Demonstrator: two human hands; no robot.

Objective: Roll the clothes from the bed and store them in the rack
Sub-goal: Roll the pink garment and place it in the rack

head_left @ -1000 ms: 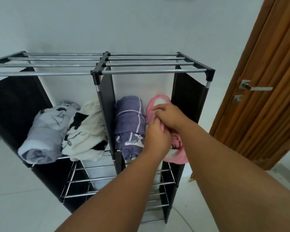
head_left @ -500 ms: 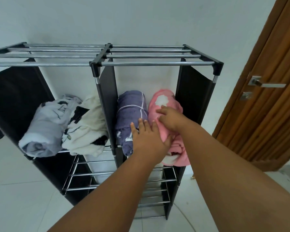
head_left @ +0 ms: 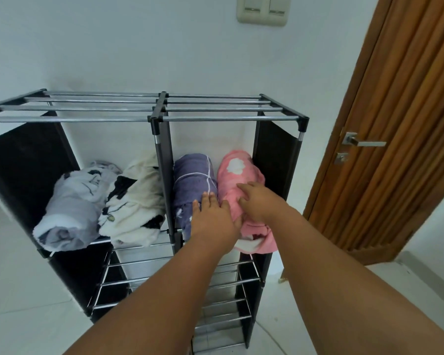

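Flat and unclenched, the right hand point(head_left: 259, 201) pressed its spread fingers on top of the pink roll point(head_left: 239, 180), gripping nothing. Beside it, the left hand point(head_left: 213, 221) lay open with fingers apart across the gap between that roll and the purple roll point(head_left: 194, 180). The pink roll was fleecy with a white patch, its loose end hanging off the shelf front. Both sat side by side in the right compartment of the rack point(head_left: 159, 119); the left compartment held a grey roll point(head_left: 69, 213) and a cream-and-black roll point(head_left: 136, 203).
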